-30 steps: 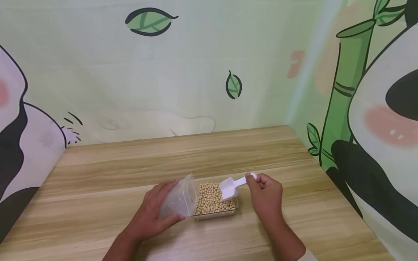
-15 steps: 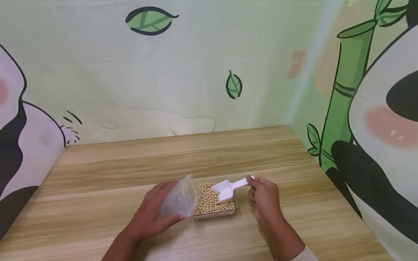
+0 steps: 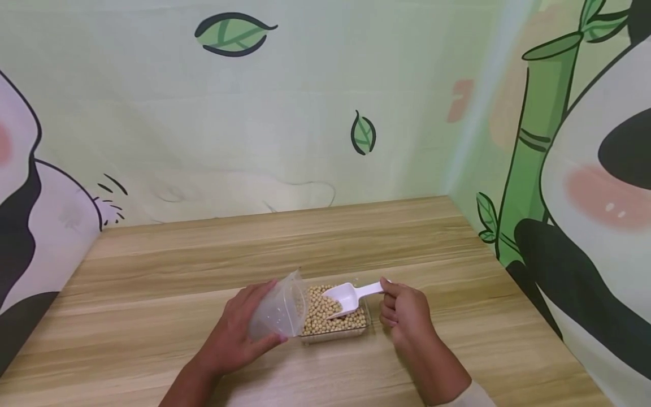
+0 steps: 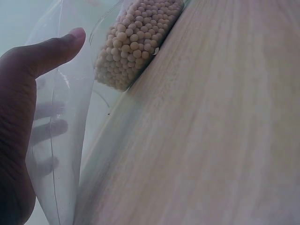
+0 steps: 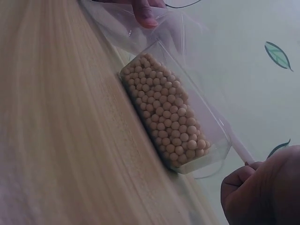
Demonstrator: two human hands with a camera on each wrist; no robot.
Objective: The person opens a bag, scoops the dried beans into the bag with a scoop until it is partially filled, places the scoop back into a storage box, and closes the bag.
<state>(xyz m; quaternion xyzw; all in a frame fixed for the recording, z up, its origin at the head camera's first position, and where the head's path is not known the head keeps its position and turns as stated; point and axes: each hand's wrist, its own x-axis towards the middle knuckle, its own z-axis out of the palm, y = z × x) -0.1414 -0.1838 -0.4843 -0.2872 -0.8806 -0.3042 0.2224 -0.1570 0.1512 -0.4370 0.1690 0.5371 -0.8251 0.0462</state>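
Note:
A clear rectangular box [image 3: 335, 337] full of pale round soybeans [image 3: 317, 319] stands on the table. To its left, my left hand [image 3: 231, 333] holds a clear zip bag [image 3: 274, 311] tilted, its mouth at the box's left end. The left wrist view shows the thumb on the near side of the bag [image 4: 61, 154] and several fingers blurred behind the plastic. Over on the right, my right hand [image 3: 409, 314] pinches the handle of a white scoop [image 3: 346, 298]. The scoop's front edge is in the beans, with some beans at its mouth.
The wood-grain table [image 3: 244, 249] spreads behind and around the box. A pale green wall cloth [image 3: 285, 124] printed with leaves, bamboo and pandas rises along the back and the right side.
My right hand has moved left and slightly down, pushing the scoop from the box's right end toward its middle, into the beans. The left hand and bag stay in place.

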